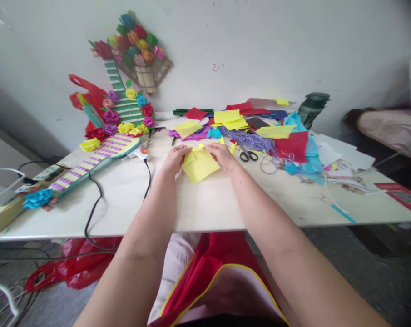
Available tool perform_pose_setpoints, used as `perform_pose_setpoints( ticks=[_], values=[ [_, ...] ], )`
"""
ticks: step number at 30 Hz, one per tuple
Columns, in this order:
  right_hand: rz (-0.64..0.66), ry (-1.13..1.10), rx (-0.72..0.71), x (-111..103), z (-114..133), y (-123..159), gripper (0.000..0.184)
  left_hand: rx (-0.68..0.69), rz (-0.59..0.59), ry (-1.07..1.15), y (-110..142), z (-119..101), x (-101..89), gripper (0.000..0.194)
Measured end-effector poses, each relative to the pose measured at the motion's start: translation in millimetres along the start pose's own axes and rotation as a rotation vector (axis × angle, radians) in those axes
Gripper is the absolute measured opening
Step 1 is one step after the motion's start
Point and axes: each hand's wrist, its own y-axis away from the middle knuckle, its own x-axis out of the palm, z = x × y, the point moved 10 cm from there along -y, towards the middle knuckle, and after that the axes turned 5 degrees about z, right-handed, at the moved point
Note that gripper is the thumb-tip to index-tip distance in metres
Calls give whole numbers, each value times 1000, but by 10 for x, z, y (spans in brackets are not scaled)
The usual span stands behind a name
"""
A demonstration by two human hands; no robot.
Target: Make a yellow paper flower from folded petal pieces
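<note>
Between my two hands is a square of yellow crepe paper (202,167), held by its far edge, where it looks folded or gathered. My left hand (176,157) pinches the left corner. On the opposite side, my right hand (219,154) has its fingers closed on the right corner. Just right of my right hand lie scissors (248,156) with black handles. Small yellow paper pieces (233,148) rest beside them. My fingertips are partly hidden behind the paper.
Purple yarn (248,140), red paper (294,146) and yellow sheets (230,119) are heaped at the back. A flower-covered guitar shape (106,154) lies left, near a white glue gun (137,154) with a black cord. A dark bottle (313,110) stands back right.
</note>
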Motion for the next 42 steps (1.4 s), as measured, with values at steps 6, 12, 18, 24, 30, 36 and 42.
perform_pose_setpoints(
  ticks=[6, 12, 18, 24, 30, 36, 42],
  values=[
    [32, -129, 151, 82, -151, 27, 31, 17, 159, -15, 32, -45, 193, 26],
    [-13, -58, 135, 33, -159, 18, 27, 22, 195, -62, 33, -25, 250, 31],
    [-36, -43, 108, -13, -128, 14, 26, -3, 195, -33, 39, -27, 232, 26],
    [-37, -54, 127, 1, -100, 50, 21, 0, 225, 16, 55, -50, 229, 26],
    [-18, -144, 146, 29, -120, 56, 19, 10, 221, -22, 52, -61, 221, 33],
    [-19, -184, 136, 37, -110, 51, 16, -14, 200, -39, 39, -22, 211, 38],
    [-3, -155, 129, 64, -69, 69, 16, -24, 171, -100, 38, -11, 213, 38]
  ],
)
